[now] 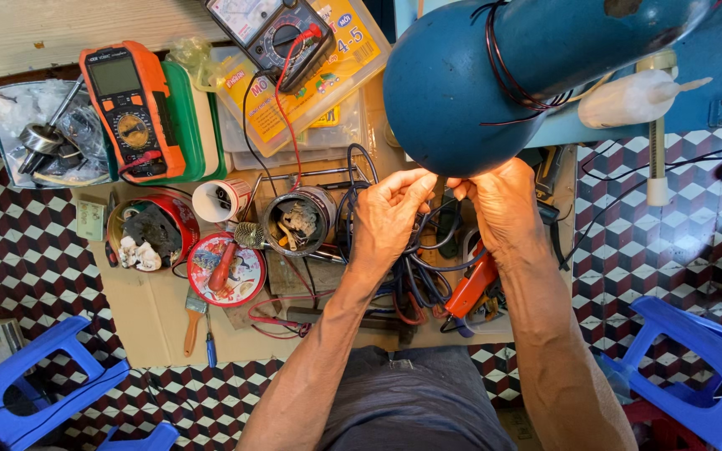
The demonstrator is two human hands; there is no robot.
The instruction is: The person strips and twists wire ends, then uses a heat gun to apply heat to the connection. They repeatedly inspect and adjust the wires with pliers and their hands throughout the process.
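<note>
While wires tangle below, both hands (449,209) touch the blue housing (495,79).

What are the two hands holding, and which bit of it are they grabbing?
Both the left hand and right hand grip the rounded bottom end of the big teal metal motor housing; the fingertips meet at its lower edge. Exactly what they pinch there is hidden.

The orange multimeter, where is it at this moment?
In the head view, the orange multimeter lies at the upper left, on a green tray, above the red tin.
</note>
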